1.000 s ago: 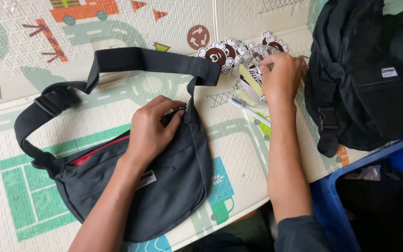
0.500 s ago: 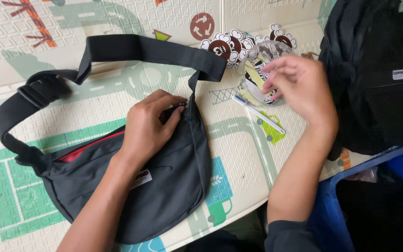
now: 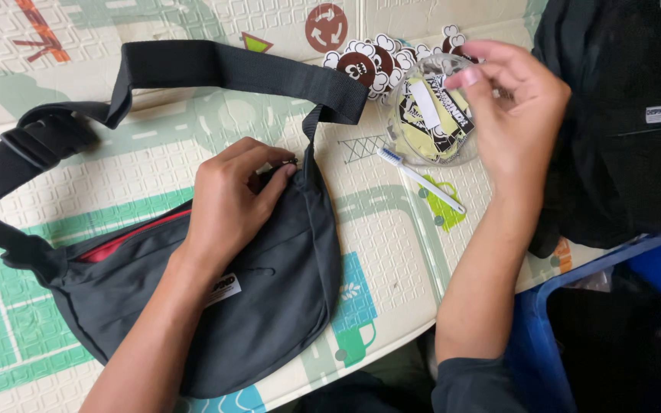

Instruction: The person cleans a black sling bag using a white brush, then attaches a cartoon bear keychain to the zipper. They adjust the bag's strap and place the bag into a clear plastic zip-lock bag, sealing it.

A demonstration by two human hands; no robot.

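Grey sling bag [image 3: 269, 306] overhangs mat edge [image 3: 392, 336]; left hand [image 3: 231, 199] pinching zip.

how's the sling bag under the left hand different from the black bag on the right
The grey sling bag lies flat and fully in view, top zip open showing red lining, left hand at the zip's end. The black bag sits bunched and is cut off by the frame edge, untouched. Both are dark fabric with a small white label.
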